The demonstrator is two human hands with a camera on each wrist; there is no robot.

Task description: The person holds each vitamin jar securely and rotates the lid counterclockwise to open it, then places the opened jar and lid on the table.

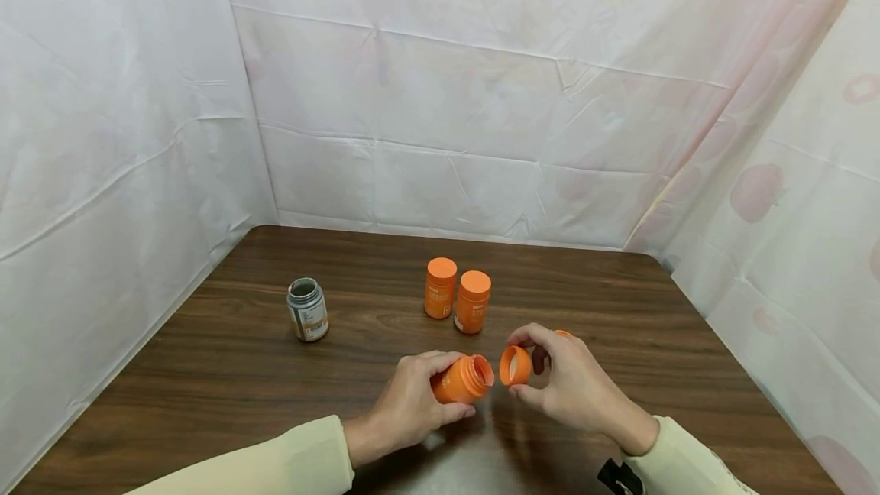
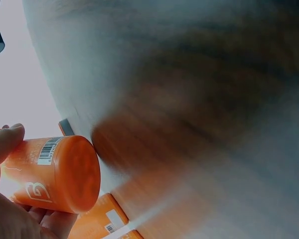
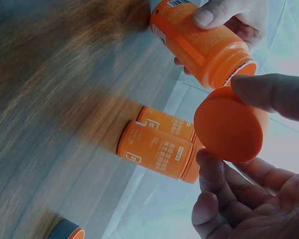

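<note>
My left hand (image 1: 406,402) grips an orange bottle (image 1: 456,380), tilted with its uncapped mouth toward the right. In the left wrist view the base of this bottle (image 2: 79,174) faces the camera. My right hand (image 1: 567,380) pinches an orange cap (image 1: 516,366) between thumb and fingers. The cap's hollow side faces the bottle mouth, with a small gap between them in the head view. From the right wrist, the flat top of the cap (image 3: 229,124) shows. Beyond the hands, two capped orange bottles (image 1: 440,289) (image 1: 473,302) stand upright, close together.
A grey bottle (image 1: 307,310) with a pale label stands uncapped on the left of the dark wooden table (image 1: 364,266). Behind my right hand an orange thing (image 1: 564,333) is mostly hidden. A grey cap with an orange inside (image 3: 67,230) lies low in the right wrist view. Pale curtains (image 1: 412,98) surround the table.
</note>
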